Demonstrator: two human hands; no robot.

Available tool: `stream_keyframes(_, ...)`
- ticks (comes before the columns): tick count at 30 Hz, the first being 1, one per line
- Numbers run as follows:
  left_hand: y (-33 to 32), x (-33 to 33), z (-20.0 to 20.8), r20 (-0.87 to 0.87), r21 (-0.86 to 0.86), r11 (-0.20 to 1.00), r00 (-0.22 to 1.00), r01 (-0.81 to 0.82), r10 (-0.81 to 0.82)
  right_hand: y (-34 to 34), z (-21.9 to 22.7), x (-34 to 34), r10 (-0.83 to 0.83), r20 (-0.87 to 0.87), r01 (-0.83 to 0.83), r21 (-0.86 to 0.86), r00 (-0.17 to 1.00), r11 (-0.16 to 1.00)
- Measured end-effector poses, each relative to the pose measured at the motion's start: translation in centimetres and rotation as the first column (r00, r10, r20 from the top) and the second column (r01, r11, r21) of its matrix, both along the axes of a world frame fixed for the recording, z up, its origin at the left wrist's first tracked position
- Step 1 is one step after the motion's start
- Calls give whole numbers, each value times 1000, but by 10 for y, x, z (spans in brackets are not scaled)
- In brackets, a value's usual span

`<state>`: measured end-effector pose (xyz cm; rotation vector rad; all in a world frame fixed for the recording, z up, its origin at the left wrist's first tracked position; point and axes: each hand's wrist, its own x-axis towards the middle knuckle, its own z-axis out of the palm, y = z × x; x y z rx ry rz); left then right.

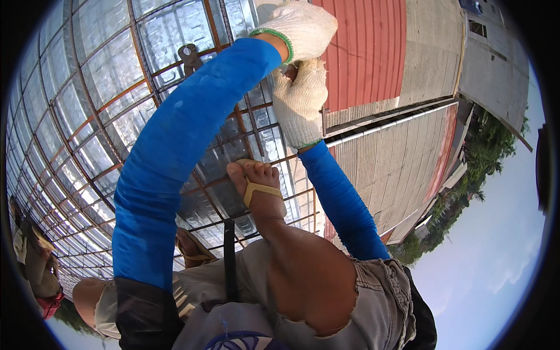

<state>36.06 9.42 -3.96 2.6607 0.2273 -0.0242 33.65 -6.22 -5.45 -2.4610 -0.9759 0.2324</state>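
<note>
Both my hands wear off-white knit gloves and meet at the edge of a rusty rebar grid (135, 44). My left hand (303, 29) is closed, its back toward me, above the other. Just below it, my right hand (301, 102) is closed too, with skin showing near the thumb. What the fingers hold is hidden. A thin dark wire (356, 52) shows against the red roof beside the gloves. Left of my hands, a rusty metal tool with a round opening (188, 56), perhaps pincers, rests at the bars.
Shiny corrugated metal sheeting (108, 35) lies beneath the bars. My sandalled foot (256, 181) stands on the grid, near a black strap (230, 262). Beyond the edge are a red roof (370, 52) and grey roofs (373, 169) lower down. Another person (41, 274) is at the far left.
</note>
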Motion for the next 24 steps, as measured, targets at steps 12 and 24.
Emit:
stream_keyframes(12,-44,14,49,-299,215,952,943,219,-149,-7,-14,-36,-173,-663,183,-55,728,982)
stream_keyframes(24,-82,-1,41,-392,487,815,913,314,-117,-4,-13,-46,-133,-633,153,-23,762,988)
